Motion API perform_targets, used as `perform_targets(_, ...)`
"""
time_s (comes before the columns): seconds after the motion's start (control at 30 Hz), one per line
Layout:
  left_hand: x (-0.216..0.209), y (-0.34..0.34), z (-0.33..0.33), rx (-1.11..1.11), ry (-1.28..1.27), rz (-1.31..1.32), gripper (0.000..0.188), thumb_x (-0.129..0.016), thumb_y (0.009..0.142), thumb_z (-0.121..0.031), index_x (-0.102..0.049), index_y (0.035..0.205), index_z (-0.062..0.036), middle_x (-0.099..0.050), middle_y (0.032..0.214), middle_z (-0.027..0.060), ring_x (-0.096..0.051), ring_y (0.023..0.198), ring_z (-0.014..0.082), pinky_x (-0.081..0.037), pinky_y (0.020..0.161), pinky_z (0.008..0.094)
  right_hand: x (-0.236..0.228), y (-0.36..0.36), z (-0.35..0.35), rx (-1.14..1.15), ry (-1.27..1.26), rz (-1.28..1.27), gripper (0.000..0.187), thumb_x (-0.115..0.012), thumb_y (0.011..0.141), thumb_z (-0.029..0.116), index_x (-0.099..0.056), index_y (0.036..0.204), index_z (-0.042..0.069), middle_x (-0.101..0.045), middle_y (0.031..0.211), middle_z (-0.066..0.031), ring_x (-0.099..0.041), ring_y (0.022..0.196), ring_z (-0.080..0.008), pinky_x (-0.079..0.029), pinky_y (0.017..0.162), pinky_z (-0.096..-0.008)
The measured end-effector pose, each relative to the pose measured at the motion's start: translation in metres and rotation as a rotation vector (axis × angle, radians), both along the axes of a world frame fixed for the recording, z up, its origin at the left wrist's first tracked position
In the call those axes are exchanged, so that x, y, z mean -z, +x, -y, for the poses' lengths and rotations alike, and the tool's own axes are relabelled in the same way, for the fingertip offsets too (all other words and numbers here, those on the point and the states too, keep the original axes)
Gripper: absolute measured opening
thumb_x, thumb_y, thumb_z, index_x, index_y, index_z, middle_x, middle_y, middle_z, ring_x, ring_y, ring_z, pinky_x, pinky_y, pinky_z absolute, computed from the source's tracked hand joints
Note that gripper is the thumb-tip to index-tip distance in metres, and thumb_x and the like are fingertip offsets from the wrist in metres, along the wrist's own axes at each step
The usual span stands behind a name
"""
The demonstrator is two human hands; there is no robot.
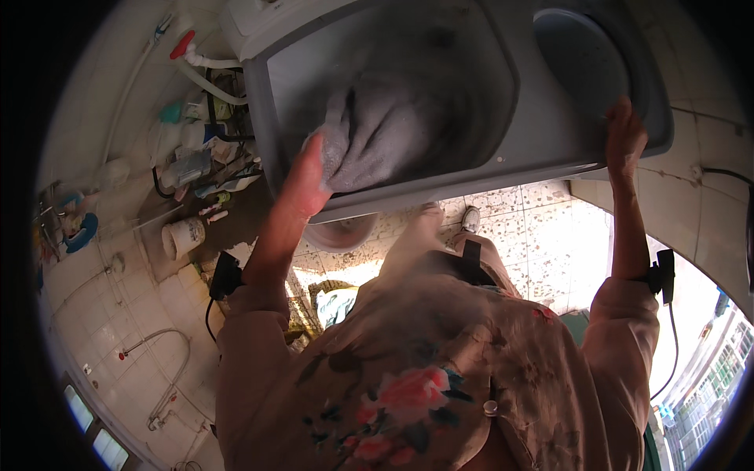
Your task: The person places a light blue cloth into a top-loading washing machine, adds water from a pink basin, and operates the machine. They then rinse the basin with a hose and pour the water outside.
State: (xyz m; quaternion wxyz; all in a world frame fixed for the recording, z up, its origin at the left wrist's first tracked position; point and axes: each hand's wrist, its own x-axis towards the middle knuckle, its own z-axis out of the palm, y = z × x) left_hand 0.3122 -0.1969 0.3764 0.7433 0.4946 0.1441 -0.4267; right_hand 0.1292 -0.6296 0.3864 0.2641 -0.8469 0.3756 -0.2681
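A grey twin-tub washing machine stands in front of me. In its large wash tub on the left a wet, light grey cloth hangs in folds, with what looks like suds on it. My left hand is closed on the cloth's near left side, at the tub's front rim; motion blurs it a little. My right hand rests at the machine's right end, fingers curled over the rim beside the round spin tub. The bottom of the wash tub is too dark to make out.
White hoses with a red-handled tap run along the left wall. Bottles and containers crowd a shelf below them, near a white bucket. A round basin sits on the tiled floor under the machine's front edge.
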Motion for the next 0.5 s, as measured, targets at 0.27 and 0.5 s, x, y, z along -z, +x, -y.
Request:
perform_targets(0.27,-0.035,-0.038,-0.008,0.32,0.536,0.676,0.047,-0.044,0.094,-0.034,-0.043,0.126,-0.0003,-0.051,0.122,0.0123,-0.048,0.112,0.0213,-0.037,0.096,0.0323,0.004,-0.002,0.01,-0.006,0.017,-0.054,0.046,-0.041,0.094,0.038,-0.06,0.071,0.003,-0.054,0.061,-0.0095,-0.051,0.06,-0.0121,-0.042,0.058,-0.0299)
perform_targets(0.5,-0.041,-0.03,0.015,0.754,0.464,1.094,0.037,-0.049,0.09,-0.03,-0.052,0.109,0.0019,-0.057,0.101,0.018,-0.055,0.094,0.0297,-0.042,0.083,0.0354,0.013,0.031,-0.021,-0.338,0.006,0.304,0.036,-0.043,0.094,0.039,-0.06,0.092,0.007,-0.058,0.079,-0.0068,-0.052,0.061,-0.0093,-0.042,0.055,-0.0291)
